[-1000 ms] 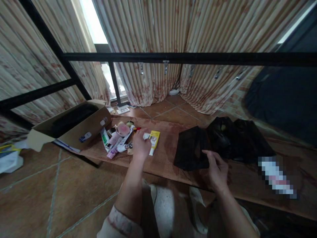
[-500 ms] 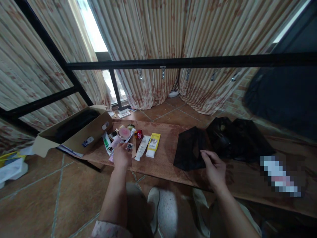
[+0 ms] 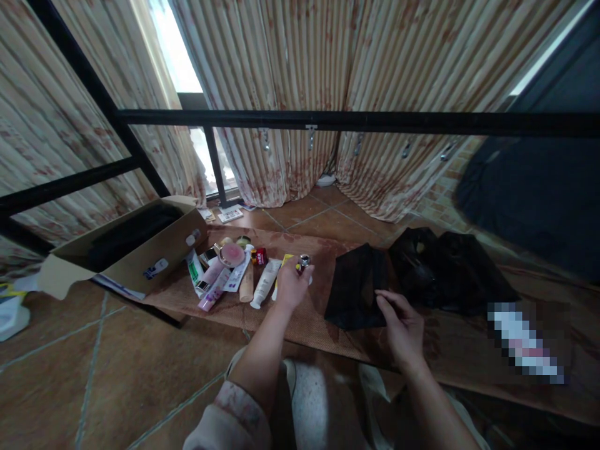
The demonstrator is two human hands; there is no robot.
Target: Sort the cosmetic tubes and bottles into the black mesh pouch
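Observation:
My left hand is closed around a small shiny, clear-and-silver object, whose exact kind I cannot make out. It hovers over the yellow-and-white package, mostly covering it. My right hand pinches the edge of a black pouch-like bag, which stands on the cloth with its opening partly spread. Left of my left hand lie a white tube, a beige tube, a small red box and a round pink container.
The brown cloth-covered bench runs across the view. An open cardboard box with black stuff inside stands at its left end. Two dark bags sit to the right, near a blurred-out item. A black metal rail crosses behind.
My left hand has moved right with the small shiny object, from the cluster of cosmetics to above the yellow package. My right hand still pinches the black bag.

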